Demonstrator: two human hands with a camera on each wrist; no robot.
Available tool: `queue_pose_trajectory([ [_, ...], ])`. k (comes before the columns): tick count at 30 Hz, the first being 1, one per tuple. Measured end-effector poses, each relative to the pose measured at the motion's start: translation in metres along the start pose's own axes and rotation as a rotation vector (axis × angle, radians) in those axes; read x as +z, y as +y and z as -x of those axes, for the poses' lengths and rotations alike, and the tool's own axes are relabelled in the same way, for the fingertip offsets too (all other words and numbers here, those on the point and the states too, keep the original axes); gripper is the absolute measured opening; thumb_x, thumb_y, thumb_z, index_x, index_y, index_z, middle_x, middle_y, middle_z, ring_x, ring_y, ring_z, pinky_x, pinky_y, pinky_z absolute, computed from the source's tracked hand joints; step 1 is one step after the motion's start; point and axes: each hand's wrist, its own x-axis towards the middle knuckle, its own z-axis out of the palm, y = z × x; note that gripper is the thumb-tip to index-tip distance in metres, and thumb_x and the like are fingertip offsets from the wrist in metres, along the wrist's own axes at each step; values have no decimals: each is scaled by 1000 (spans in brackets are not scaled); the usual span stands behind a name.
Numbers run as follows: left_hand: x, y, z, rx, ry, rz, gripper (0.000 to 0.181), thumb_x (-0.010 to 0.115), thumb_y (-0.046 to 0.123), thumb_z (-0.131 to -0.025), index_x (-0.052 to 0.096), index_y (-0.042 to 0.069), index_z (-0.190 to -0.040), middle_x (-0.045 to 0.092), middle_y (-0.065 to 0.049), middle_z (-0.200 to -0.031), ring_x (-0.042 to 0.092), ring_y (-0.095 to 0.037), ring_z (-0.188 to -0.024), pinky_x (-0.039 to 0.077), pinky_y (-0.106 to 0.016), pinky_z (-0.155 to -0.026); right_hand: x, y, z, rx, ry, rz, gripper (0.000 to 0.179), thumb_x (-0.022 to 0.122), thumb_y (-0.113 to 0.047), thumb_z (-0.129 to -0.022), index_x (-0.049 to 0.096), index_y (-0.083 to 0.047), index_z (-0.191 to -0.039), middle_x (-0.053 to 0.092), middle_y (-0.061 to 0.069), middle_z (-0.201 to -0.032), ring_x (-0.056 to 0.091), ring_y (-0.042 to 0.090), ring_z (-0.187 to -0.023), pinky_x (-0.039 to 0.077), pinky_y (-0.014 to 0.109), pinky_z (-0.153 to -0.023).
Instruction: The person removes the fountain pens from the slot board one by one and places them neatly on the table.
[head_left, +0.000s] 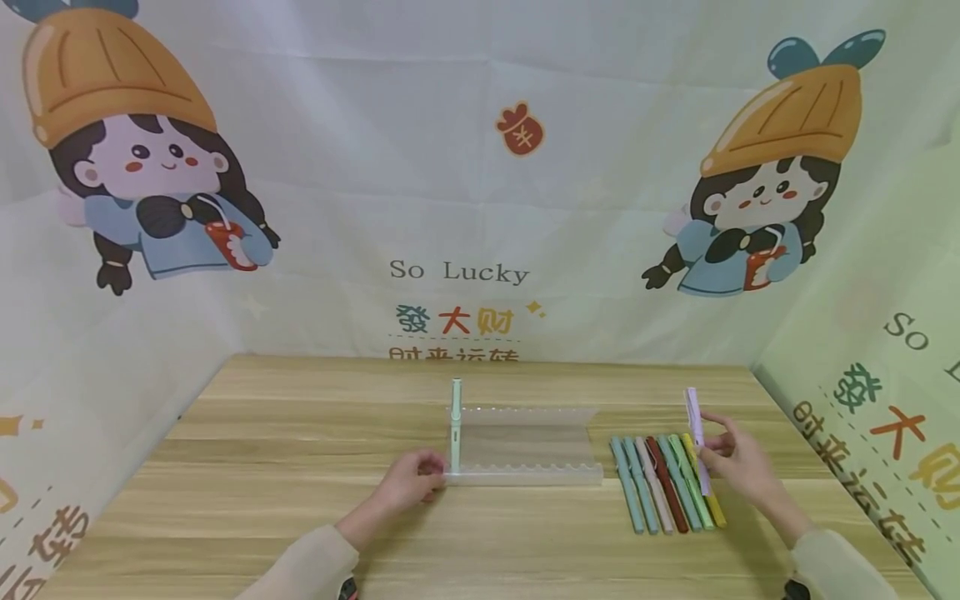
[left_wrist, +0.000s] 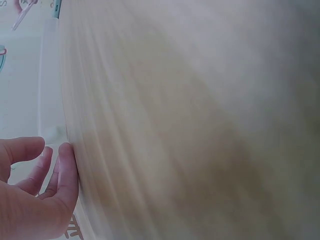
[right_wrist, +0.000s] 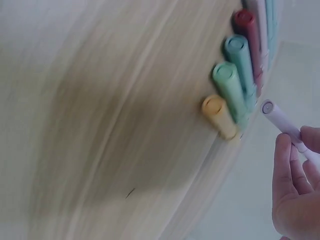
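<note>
A clear plastic pen rack (head_left: 525,477) stands on the table, with a mint-green pen (head_left: 456,425) upright at its left end. My left hand (head_left: 414,479) holds the rack's left end; in the left wrist view, thumb and fingertips lie on either side of that end. Over on the right, my right hand (head_left: 738,461) pinches a lilac pen (head_left: 694,421) between thumb and fingers, tilted and raised above a row of pens. In that row lie several blue-green pens (head_left: 626,485), a pink pen (head_left: 656,485), a dark red pen (head_left: 670,492), a green pen (head_left: 699,492) and a yellow pen (right_wrist: 220,116).
The wooden table (head_left: 300,425) reaches back to a printed cloth backdrop (head_left: 480,225), which also hangs along both sides. The row of pens lies close to the rack's right end.
</note>
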Motion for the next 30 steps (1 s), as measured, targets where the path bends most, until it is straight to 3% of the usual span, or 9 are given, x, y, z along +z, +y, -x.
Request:
queue_pose_trajectory([
  [7, 0, 0, 1, -3, 1, -3, 13, 55, -6, -80, 54, -9, -92, 54, -10, -77, 53, -17, -66, 50, -31, -57, -11, 8, 7, 40, -42, 43, 46, 54, 10, -79, 34, 15, -120, 58, 23, -80, 58, 26, -67, 52, 29, -57],
  [15, 0, 0, 1, -5, 6, -9, 12, 55, -6, -79, 55, -8, -91, 53, -8, -76, 52, -16, -65, 50, -31, -56, -17, 18, 11, 123, -131, 130, 40, 54, 5, -79, 38, 16, -114, 58, 14, -75, 55, 22, -64, 48, 30, -53],
  [20, 0, 1, 1, -9, 5, -8, 12, 55, -6, -79, 55, -8, -92, 54, -8, -77, 53, -17, -66, 50, -31, -56, -18, 25, 10, 156, -139, 249, 36, 57, -1, -79, 45, 15, -109, 57, 11, -73, 53, 19, -61, 46, 30, -52],
  [30, 0, 5, 3, -18, 4, -8, 14, 55, -5, -80, 55, -8, -93, 54, -9, -78, 53, -18, -67, 50, -31, -57, -17, 31, 8, 193, -152, 330, 37, 59, -7, -77, 48, 14, -105, 58, 12, -75, 54, 22, -64, 45, 33, -55],
])
